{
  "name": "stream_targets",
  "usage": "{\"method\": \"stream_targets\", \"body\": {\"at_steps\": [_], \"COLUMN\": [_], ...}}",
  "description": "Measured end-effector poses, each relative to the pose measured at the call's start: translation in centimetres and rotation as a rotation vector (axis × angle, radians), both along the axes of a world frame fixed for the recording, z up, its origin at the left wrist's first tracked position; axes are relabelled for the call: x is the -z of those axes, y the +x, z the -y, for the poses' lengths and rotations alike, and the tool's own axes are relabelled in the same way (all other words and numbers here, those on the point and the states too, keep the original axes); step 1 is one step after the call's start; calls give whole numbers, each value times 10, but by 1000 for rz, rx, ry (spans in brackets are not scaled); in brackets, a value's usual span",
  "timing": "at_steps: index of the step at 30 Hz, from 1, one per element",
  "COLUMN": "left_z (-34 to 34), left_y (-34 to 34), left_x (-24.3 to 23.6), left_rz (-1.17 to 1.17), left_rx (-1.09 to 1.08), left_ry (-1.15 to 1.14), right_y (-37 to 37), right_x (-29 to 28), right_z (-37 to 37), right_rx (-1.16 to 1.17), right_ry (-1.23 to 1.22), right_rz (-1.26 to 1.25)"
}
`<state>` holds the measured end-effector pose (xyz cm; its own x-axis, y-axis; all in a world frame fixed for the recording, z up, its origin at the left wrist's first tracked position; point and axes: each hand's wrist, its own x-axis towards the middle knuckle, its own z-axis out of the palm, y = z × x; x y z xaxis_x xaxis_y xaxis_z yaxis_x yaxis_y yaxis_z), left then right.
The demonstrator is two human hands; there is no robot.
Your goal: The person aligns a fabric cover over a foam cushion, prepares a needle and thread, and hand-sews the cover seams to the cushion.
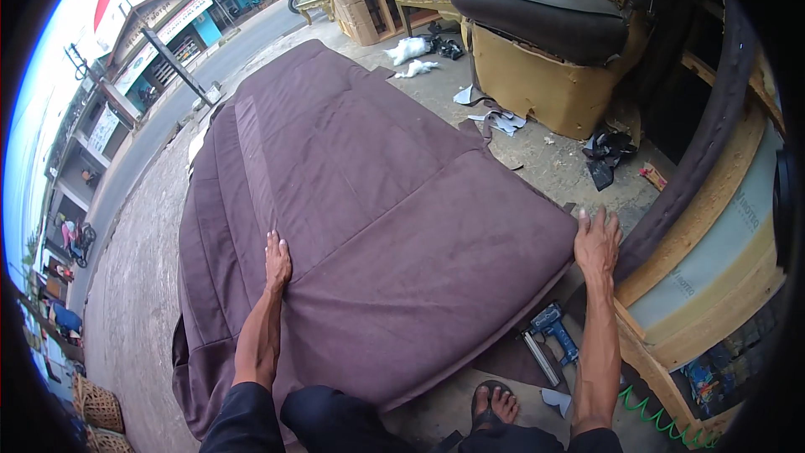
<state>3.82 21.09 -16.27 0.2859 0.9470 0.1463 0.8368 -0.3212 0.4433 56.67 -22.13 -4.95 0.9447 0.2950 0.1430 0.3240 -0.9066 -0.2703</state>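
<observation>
Purple upholstery (pixel 402 201) — left hand (pixel 277 262) flat on top, right hand (pixel 597 242) wide-fingered at corner.

A large, padded cushion (pixel 394 151) is laid broad side up on the ground (pixel 134 294), stretched from the near side toward the far end. It is covered in dull purple cloth, crossed by a slanting seam (pixel 369 231) – a paler, smoother strip (pixel 254 151) is set along its left part. The cloth is creased near the middle and hung in folds at left; small flaps (pixel 474 131) are left sticking out along the right edge.
</observation>
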Motion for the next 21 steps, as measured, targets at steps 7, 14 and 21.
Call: {"method": "stream_targets", "body": {"at_steps": [7, 14, 21], "left_z": [4, 86, 328], "left_y": [5, -31, -184], "left_x": [-7, -80, -208], "left_rz": [-58, -220, -161], "left_rx": [-35, 15, -186], "left_ry": [-6, -301, -390], "right_y": [-70, -71, -111], "right_x": [-16, -26, -90], "right_z": [-30, -37, 16], "right_rx": [-586, -616, -592], "right_ry": [15, -218, -443], "right_rz": [189, -124, -616]}}
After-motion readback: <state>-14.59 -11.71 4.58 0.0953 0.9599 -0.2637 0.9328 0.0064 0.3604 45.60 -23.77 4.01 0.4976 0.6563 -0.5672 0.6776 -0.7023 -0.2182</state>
